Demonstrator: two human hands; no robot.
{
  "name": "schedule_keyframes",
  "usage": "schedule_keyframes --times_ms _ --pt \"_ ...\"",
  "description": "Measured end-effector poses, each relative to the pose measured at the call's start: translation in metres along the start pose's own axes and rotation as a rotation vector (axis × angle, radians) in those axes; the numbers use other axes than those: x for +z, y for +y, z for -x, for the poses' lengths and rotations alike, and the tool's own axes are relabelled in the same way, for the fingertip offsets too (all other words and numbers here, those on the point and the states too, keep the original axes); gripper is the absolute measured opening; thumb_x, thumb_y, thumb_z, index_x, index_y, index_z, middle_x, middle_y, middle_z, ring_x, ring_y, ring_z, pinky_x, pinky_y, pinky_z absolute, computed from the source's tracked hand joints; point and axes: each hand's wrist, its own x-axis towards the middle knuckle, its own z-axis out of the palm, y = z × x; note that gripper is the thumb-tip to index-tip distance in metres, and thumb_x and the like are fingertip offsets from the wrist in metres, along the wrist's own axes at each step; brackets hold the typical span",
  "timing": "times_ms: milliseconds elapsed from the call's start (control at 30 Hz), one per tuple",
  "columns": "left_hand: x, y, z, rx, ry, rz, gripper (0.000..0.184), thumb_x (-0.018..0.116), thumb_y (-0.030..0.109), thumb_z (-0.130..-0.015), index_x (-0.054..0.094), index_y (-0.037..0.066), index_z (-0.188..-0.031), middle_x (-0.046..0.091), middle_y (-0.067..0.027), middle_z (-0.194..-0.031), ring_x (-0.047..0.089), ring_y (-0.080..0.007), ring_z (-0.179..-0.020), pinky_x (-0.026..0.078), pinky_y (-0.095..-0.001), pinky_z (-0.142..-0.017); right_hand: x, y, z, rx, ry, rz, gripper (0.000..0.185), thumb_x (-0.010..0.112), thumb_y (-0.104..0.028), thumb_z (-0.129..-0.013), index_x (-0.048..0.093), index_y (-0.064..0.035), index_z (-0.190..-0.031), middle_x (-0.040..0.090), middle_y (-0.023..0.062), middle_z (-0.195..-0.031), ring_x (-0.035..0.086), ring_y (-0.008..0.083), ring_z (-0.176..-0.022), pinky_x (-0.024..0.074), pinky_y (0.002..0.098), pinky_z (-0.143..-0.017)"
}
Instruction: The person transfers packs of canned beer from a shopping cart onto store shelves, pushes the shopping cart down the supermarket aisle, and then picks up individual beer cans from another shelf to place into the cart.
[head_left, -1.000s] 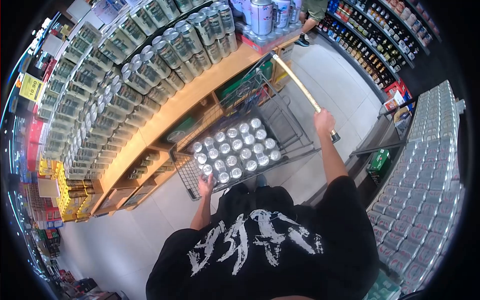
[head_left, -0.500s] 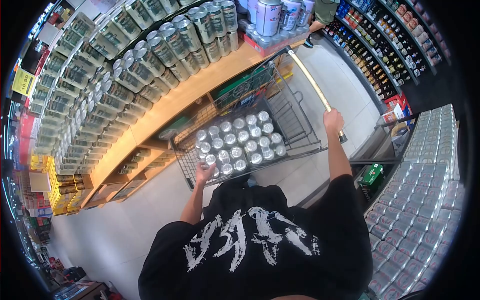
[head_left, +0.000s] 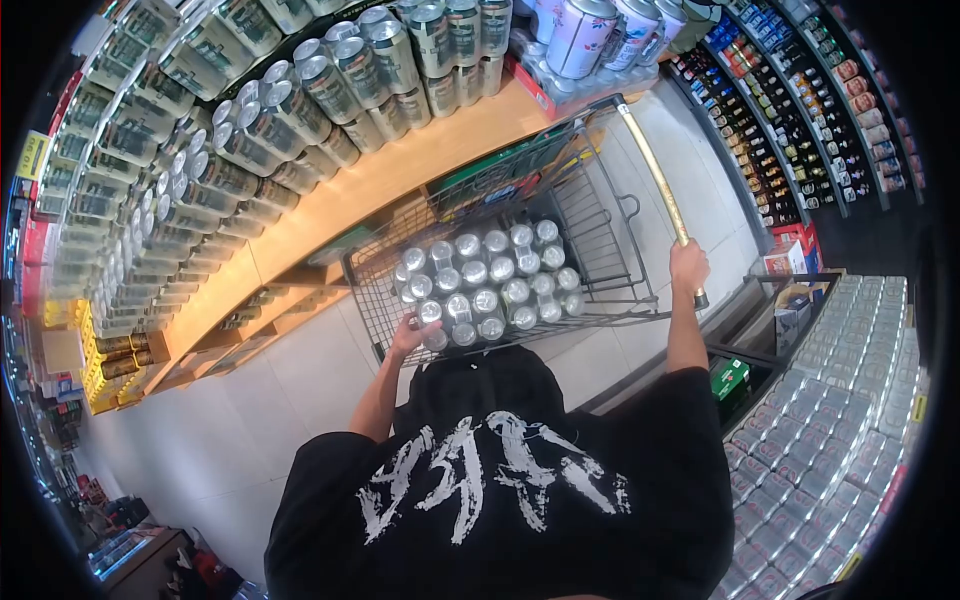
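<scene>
A wire shopping cart stands across in front of me, with a pack of silver-topped cans lying in its basket. My right hand is wrapped round the gold cart handle near its lower end. At the basket's near left corner, my left hand touches the cart's rim beside the cans. Its fingers are bent and partly hidden against the wire and cans, so its grip is unclear.
A wooden display shelf stacked with tall cans curves along the left and top. Bottle shelves rise at upper right. Packed cans are stacked at right, beside a green box. Pale floor tiles show at lower left.
The cart handle and my right hand have shifted right and slightly down in view. My left hand has moved slightly up, staying at the basket's corner. The person at the top is now mostly hidden.
</scene>
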Motion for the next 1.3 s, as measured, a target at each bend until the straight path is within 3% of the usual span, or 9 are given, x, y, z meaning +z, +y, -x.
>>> schedule_keyframes --times_ms 100,200,567,833,933,1067,1200,1233,1300 --pt "0.013 0.023 0.017 0.032 -0.038 0.084 0.082 0.08 0.031 -0.08 0.036 -0.005 -0.139 0.064 -0.0177 -0.114 0.065 -0.021 -0.099 0.055 -0.032 -0.082 0.004 -0.001 -0.01 -0.018 0.059 0.065 0.029 0.056 -0.034 -0.089 0.067 -0.0076 -0.083 0.069 0.0183 -0.075 0.069 0.0382 -0.072 0.0552 0.0483 -0.066" --pt "0.022 0.024 0.017 0.013 -0.001 0.146 0.077 0.078 0.029 -0.082 0.039 -0.004 -0.138 0.063 -0.0168 -0.115 0.064 -0.0213 -0.101 0.054 -0.0322 -0.084 0.009 -0.001 -0.011 -0.017 0.084 0.118 0.029 0.056 -0.035 -0.09 0.066 -0.0088 -0.081 0.069 0.0165 -0.073 0.069 0.0361 -0.068 0.0559 0.0467 -0.062" --pt "0.028 0.007 -0.022 0.03 -0.053 0.105 0.095 0.083 0.039 -0.074 0.033 -0.008 -0.14 0.058 -0.0231 -0.123 0.062 -0.0274 -0.109 0.053 -0.0368 -0.09 0.022 0.008 -0.038 -0.043 0.132 0.12 0.029 0.056 -0.036 -0.091 0.065 -0.0095 -0.082 0.069 0.0147 -0.071 0.069 0.0349 -0.068 0.0559 0.0459 -0.061" --pt "0.044 0.029 -0.034 0.02 -0.061 0.043 0.089 0.083 0.04 -0.075 0.039 -0.007 -0.137 0.059 -0.0222 -0.123 0.061 -0.0295 -0.111 0.052 -0.0372 -0.092 0.024 0.016 -0.06 -0.075 0.108 0.071 0.029 0.058 -0.036 -0.09 0.065 -0.0092 -0.082 0.069 0.0147 -0.072 0.069 0.0347 -0.068 0.0556 0.0453 -0.061" --pt "0.047 0.037 -0.029 -0.008 -0.034 0.007 0.088 0.082 0.04 -0.075 0.041 -0.007 -0.137 0.06 -0.0218 -0.121 0.062 -0.0288 -0.109 0.052 -0.0368 -0.091 0.024 0.018 -0.063 -0.038 0.094 0.065 0.028 0.06 -0.036 -0.089 0.065 -0.0094 -0.082 0.069 0.0146 -0.072 0.069 0.0344 -0.068 0.0556 0.0449 -0.06" --pt "0.046 0.049 -0.026 -0.038 0.037 -0.162 0.098 0.086 0.048 -0.066 0.044 -0.008 -0.134 0.063 -0.0232 -0.115 0.065 -0.0278 -0.103 0.054 -0.035 -0.088 0.021 0.019 -0.068 -0.039 0.095 0.077 0.029 0.061 -0.037 -0.088 0.066 -0.0099 -0.082 0.069 0.0144 -0.072 0.069 0.0341 -0.068 0.0555 0.044 -0.06" --pt "0.051 0.062 -0.021 -0.145 0.089 -0.289 0.092 0.084 0.058 -0.063 0.057 -0.011 -0.119 0.067 -0.021 -0.103 0.067 -0.0247 -0.095 0.054 -0.0338 -0.082 0.023 0.021 -0.075 -0.012 0.077 0.074 0.03 0.059 -0.038 -0.089 0.066 -0.0098 -0.084 0.069 0.0148 -0.074 0.069 0.035 -0.071 0.0553 0.0453 -0.063" --pt "0.054 0.053 -0.027 -0.069 0.145 -0.315 0.084 0.083 0.061 -0.062 0.065 -0.008 -0.106 0.069 -0.0171 -0.095 0.067 -0.0215 -0.085 0.053 -0.0319 -0.076 0.024 0.022 -0.076 -0.004 0.069 0.068 0.03 0.058 -0.038 -0.09 0.066 -0.0097 -0.084 0.069 0.0151 -0.075 0.069 0.0354 -0.071 0.0552 0.0458 -0.064" --pt "0.056 0.05 -0.032 -0.064 0.112 -0.288 0.08 0.083 0.061 -0.062 0.066 -0.006 -0.103 0.069 -0.0148 -0.092 0.066 -0.0197 -0.081 0.053 -0.0305 -0.072 0.023 0.023 -0.08 0.004 0.06 0.043 0.031 0.056 -0.038 -0.09 0.066 -0.0095 -0.086 0.069 0.0159 -0.076 0.069 0.0362 -0.073 0.0549 0.0467 -0.066"
